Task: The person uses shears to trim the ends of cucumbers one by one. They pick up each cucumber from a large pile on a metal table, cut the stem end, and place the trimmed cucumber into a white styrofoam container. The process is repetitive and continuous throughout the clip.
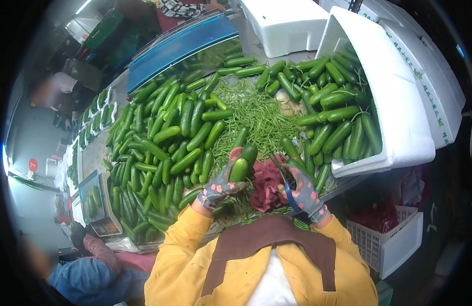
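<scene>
My left hand (220, 188), in a dark floral glove, holds a small bunch of cucumbers (239, 170). In my right hand (308, 196), gloved the same way, is a pair of scissors with blue handles (291, 197); their blades are partly hidden by the fingers. A crumpled dark red cloth (264, 185) lies on the table between my hands. Beyond it spreads a layer of cut green stems (259, 114). To the left is a large heap of cucumbers (171, 149). More cucumbers with stems (335, 103) spill from a tipped white foam box (396, 99) on the right.
Another white foam box (285, 30) stands at the back, near a blue-edged panel (182, 48). A scale (106, 225) sits at the left, close to a co-worker in a blue garment (94, 279). A white plastic basket (373, 237) is below the table's right side.
</scene>
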`<state>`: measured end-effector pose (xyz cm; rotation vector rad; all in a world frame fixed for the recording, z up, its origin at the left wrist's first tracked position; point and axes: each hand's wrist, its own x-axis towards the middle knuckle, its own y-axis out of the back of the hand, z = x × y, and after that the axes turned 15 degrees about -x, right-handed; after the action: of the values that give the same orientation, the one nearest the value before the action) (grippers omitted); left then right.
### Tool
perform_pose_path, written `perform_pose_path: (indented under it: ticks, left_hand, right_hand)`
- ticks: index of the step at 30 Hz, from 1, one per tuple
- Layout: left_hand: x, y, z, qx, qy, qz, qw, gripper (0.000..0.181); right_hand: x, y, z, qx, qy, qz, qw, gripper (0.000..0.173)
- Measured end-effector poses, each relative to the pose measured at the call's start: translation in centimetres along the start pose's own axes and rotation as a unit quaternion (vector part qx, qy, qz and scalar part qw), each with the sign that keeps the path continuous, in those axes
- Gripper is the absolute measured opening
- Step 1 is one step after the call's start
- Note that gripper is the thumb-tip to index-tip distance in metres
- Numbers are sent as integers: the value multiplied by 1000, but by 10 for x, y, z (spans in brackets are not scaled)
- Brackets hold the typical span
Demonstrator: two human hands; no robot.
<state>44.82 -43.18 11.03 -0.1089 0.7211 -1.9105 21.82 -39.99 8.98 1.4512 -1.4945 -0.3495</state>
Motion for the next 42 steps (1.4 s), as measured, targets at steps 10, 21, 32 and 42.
perform_pose_path:
  ticks: [10,21,32,42]
  left_hand:
    - [-4,2,16,211,31,-34,976,77]
    - [-7,4,-17,357,-78,109,924,76]
    - [17,-35,-42,597,-198,117,768,68]
    - [23,-33,-63,562,-334,161,739,60]
  right_hand:
    - [21,13,8,202,-107,-205,952,38]
    - [-19,-24,2,409,-226,-94,879,37]
    - [4,-35,-15,188,-191,17,963,55]
    - [-18,-67,3,570,-429,96,694,56]
